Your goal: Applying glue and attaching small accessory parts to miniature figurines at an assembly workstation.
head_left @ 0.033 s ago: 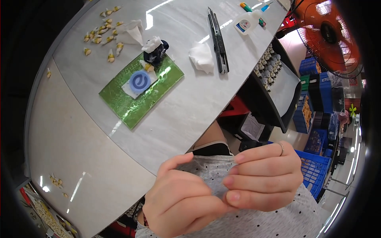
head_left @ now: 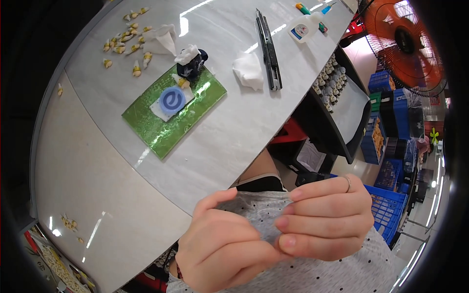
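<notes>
Both hands meet low in the view, in front of the grey dotted shirt [head_left: 312, 276]. My left hand [head_left: 224, 246] is curled closed, with one finger raised. My right hand [head_left: 327, 217], a ring on one finger, has its fingers bent and pressed together. Its thumb touches the left fingers, and whatever lies between the fingertips is hidden. On the table, a green board [head_left: 146, 122] carries a round blue lid-like disc [head_left: 172, 100] on a white pad. A dark jar [head_left: 192, 68] topped with white tissue stands at the board's far corner, beside a small white-and-yellow figure [head_left: 182, 83].
Several small white-and-yellow figures [head_left: 137, 68] lie at the far left near a crumpled tissue [head_left: 161, 40]. Another tissue [head_left: 248, 71], black tongs-like tool [head_left: 268, 53] and translucent bottle [head_left: 304, 29] lie farther right. Right of the table are a black tray [head_left: 349, 132], an orange fan [head_left: 405, 41] and blue crates [head_left: 386, 210].
</notes>
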Available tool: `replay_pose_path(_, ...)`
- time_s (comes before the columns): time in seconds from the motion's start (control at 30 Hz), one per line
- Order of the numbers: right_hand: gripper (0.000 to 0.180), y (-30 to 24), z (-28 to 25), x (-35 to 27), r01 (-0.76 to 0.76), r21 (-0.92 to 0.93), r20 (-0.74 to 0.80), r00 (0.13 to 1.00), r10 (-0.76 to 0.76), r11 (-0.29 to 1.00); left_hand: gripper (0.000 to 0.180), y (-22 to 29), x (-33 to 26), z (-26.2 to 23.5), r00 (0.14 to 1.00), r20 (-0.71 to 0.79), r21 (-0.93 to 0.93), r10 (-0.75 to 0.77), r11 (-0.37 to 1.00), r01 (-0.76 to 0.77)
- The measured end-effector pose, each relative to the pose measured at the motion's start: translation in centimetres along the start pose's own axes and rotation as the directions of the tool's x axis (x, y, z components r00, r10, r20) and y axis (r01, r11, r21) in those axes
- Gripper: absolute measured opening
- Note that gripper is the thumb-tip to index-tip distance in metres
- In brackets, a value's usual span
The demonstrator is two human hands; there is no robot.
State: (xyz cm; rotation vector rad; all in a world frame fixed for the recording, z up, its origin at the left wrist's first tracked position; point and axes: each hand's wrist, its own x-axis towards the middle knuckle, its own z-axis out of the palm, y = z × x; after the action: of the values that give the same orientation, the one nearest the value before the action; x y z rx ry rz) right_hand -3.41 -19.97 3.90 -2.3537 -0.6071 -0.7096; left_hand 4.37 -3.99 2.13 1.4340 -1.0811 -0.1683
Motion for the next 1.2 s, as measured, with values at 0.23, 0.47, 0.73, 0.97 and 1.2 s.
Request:
replay_pose_path(0.23, 0.01, -0.7, -0.6, 1.0, -0.022, -0.05, 0.08, 0.996, 0.026, 0.999, 0.018, 3.0, -0.5, 2.4, 0.731, -0.377, -0.213, -0.569, 0.821, 0.529)
replay_pose_path(0.47, 0.01, -0.3, -0.7, 1.2, -0.061, -0.006, 0.15, 0.987, 0.061, 0.998, 0.014, 1.2, -0.4, 0.2, 0.999, 0.01, 0.318, -0.047, 0.947, 0.041)
replay_pose_path(0.73, 0.009, 0.5, -0.5, 1.5, -0.111, 0.076, 0.191, 0.977, 0.095, 0.991, 0.023, 0.8, -0.6, 1.3, 0.987, -0.157, 0.091, 0.02, 0.996, -0.006)
replay_pose_path(0.97, 0.011, 1.0, 0.9, -0.2, -0.068, 0.255, 0.034, 0.998, 0.061, 0.965, 0.039, -0.9, -1.1, -0.6, 0.989, -0.135, -0.032, 0.064, 0.997, -0.069)
replay_pose_path(1.2, 0.012, 2.1, 0.6, 0.1, -0.363, 0.74, 0.368, 0.923, 0.112, 0.566, 0.022, -1.2, -1.2, -0.6, 0.995, 0.046, -0.322, -0.084, 0.942, 0.095)
